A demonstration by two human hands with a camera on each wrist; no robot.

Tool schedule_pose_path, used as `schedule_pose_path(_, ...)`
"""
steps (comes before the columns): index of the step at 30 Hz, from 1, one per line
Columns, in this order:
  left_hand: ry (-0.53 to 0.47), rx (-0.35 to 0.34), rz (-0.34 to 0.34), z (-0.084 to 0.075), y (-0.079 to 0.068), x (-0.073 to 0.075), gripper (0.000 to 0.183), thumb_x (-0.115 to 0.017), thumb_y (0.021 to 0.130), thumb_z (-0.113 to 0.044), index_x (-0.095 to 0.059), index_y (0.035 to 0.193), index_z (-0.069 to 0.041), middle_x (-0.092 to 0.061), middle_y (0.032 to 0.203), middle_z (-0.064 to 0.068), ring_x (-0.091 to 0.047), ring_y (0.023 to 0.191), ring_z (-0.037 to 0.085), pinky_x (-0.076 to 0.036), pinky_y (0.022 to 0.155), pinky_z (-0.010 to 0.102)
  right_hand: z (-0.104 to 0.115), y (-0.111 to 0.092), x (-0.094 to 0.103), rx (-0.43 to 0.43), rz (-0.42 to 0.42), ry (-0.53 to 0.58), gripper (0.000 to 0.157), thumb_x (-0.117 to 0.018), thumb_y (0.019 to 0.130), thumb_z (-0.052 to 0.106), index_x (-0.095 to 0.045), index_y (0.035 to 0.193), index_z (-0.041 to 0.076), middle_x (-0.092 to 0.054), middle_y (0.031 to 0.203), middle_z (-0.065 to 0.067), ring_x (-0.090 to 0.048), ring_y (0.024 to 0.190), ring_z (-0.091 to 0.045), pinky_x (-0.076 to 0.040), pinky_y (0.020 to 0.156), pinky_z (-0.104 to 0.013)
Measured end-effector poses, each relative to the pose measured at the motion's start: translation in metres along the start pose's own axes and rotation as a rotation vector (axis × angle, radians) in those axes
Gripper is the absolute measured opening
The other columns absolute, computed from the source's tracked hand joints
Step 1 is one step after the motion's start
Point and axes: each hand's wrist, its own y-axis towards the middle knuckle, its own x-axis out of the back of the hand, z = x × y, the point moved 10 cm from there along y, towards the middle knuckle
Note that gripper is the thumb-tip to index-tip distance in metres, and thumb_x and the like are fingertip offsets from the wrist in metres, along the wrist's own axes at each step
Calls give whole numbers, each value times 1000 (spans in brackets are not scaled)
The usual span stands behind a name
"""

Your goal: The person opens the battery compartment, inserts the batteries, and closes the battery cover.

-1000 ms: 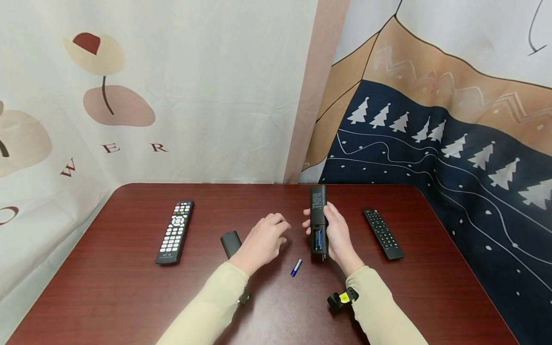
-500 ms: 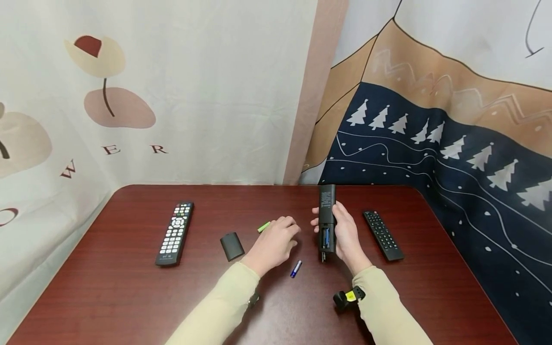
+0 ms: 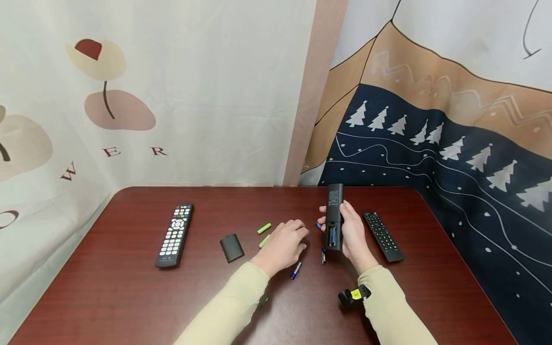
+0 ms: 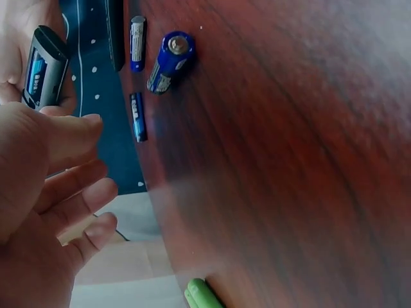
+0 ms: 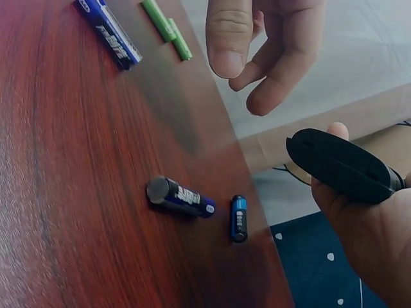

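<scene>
My right hand grips a black remote control, back side facing me and its battery bay uncovered. A blue battery shows inside the bay, also visible in the left wrist view. My left hand hovers left of the remote, fingers relaxed and holding nothing. On the table around the hands lie a blue and silver battery, a second one below the remote, and a smaller blue battery partly hidden by the right fingers. Two green batteries lie beside the left hand.
A black battery cover lies left of the left hand. A remote with white buttons lies at the left, and a smaller black remote at the right. The reddish-brown table ends at curtains behind.
Both hands have moved to the right, the right one carrying the remote. The battery cover and green batteries have come out from behind the left hand; two blue batteries now show near the remote.
</scene>
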Motion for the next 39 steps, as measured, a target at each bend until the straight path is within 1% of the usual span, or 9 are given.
schedule_pose_path(8, 8, -7, 12, -5, 5, -7, 21, -76, 93, -19, -75, 112, -11, -66, 111, 1, -62, 104, 19, -48, 78, 31, 2, 1, 8, -2, -18, -24, 46, -20, 115, 31, -29, 157, 17, -58, 135, -18, -69, 92, -16, -60, 88, -35)
schedule_pose_path(14, 35, -14, 30, -9, 9, -16, 27, -76, 94, -21, -73, 119, -12, -65, 116, 1, -62, 108, 19, -50, 81, 33, 3, 2, 15, 16, -38, -38, 46, -20, 115, 27, -29, 157, 12, -66, 123, -9, -71, 90, -16, -60, 84, -33)
schedule_pose_path(18, 32, -20, 37, -12, 13, -19, 31, -76, 93, -21, -72, 123, -12, -65, 121, 1, -62, 111, 19, -50, 82, 33, 3, 3, 19, 16, -45, -50, 47, -20, 115, 26, -29, 158, 10, -68, 119, -5, -70, 88, -15, -59, 83, -32)
schedule_pose_path(21, 39, -15, 65, -14, 17, -22, 33, -75, 95, -23, -71, 126, -13, -64, 126, 1, -61, 115, 18, -49, 83, 32, 3, 3, 22, 8, -46, -60, 47, -20, 115, 27, -28, 158, 10, -67, 120, -4, -70, 88, -15, -59, 85, -33)
schedule_pose_path(25, 60, -4, 97, -15, 20, -27, 33, -74, 96, -25, -70, 128, -15, -63, 129, 0, -60, 116, 17, -49, 84, 32, 2, 4, 25, 1, -53, -66, 47, -20, 115, 29, -27, 159, 13, -65, 127, -10, -71, 89, -15, -59, 86, -33)
schedule_pose_path(29, 74, 7, 112, -17, 23, -31, 32, -74, 96, -26, -70, 126, -16, -63, 129, 0, -60, 116, 17, -49, 86, 32, 3, 3, 27, 4, -48, -63, 48, -20, 115, 29, -26, 160, 13, -66, 124, -8, -70, 90, -15, -59, 83, -31)
schedule_pose_path(32, 79, 12, 125, -18, 25, -34, 34, -74, 96, -27, -70, 128, -16, -62, 133, 1, -60, 120, 18, -49, 89, 33, 2, 2, 28, 3, -47, -70, 49, -20, 115, 29, -25, 160, 12, -66, 121, -5, -70, 90, -16, -59, 81, -30)
schedule_pose_path(35, 86, 13, 147, -19, 29, -37, 38, -73, 97, -27, -68, 133, -16, -60, 141, 2, -58, 126, 18, -49, 94, 35, 1, 3, 30, 1, -50, -82, 50, -20, 115, 30, -24, 161, 13, -64, 128, -11, -70, 92, -16, -59, 81, -29)
schedule_pose_path(39, 92, 24, 196, -18, 33, -44, 44, -70, 98, -27, -64, 140, -16, -55, 151, 1, -52, 137, 18, -47, 104, 37, 1, 4, 31, -1, -49, -84, 51, -20, 115, 29, -21, 163, 14, -59, 137, -19, -70, 94, -18, -59, 81, -28)
